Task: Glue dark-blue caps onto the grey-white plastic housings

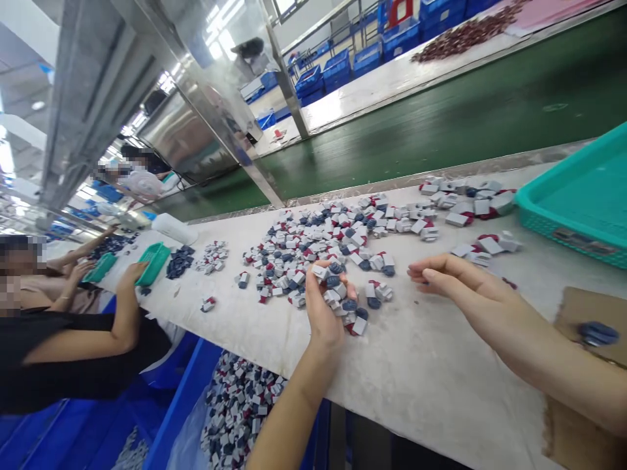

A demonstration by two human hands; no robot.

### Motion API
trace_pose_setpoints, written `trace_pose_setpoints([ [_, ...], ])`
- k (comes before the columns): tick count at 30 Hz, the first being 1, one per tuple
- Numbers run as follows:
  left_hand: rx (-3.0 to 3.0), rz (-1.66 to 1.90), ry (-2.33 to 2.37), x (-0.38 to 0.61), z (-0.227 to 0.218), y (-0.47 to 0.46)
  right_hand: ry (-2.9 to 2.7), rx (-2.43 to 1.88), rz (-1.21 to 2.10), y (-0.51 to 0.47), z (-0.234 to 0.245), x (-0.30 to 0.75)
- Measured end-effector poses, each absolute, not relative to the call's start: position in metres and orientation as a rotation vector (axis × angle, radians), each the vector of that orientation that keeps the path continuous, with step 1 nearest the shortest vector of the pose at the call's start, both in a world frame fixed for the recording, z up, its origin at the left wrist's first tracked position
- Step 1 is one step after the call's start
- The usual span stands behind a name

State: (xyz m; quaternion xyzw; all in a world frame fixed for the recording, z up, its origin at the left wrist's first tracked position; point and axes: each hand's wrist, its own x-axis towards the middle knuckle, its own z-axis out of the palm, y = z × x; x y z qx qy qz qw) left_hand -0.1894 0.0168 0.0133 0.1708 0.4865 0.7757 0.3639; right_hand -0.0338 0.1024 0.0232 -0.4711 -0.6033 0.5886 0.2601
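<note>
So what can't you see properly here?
Head view:
- Parts in the left hand: hand hides most.
- Teal tray: cut off by the right edge.
- Bin: partly behind the table edge.
- Far brown pile: too small to tell.
- Blue thing on cardboard: blurred.

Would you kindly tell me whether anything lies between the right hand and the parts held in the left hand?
Only a few loose pieces on the table lie in the gap between the right hand and the parts cupped in the left hand; nothing taller shows there.
</note>
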Motion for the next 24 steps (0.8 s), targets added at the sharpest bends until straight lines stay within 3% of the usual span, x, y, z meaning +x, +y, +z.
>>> trace_pose_setpoints([
  [5,0.077,2.006,1.045,-0.195,0.022,0.017,-1.896,-1.264,1.226,0.110,-0.003,-0.074],
  [15,0.072,2.090,1.084,-0.202,0.028,0.006,-2.031,-1.098,0.982,0.092,-0.046,-0.114],
  [17,0.177,2.207,1.351,-0.212,0.025,-0.018,-2.042,-1.067,0.919,0.080,-0.049,-0.117],
  [20,0.171,2.292,2.130,-0.243,0.006,-0.074,-2.050,-1.077,0.866,0.062,-0.052,-0.124],
  [24,0.053,1.959,2.801,-0.282,-0.042,-0.160,-2.047,-1.104,0.838,0.041,-0.052,-0.137],
])
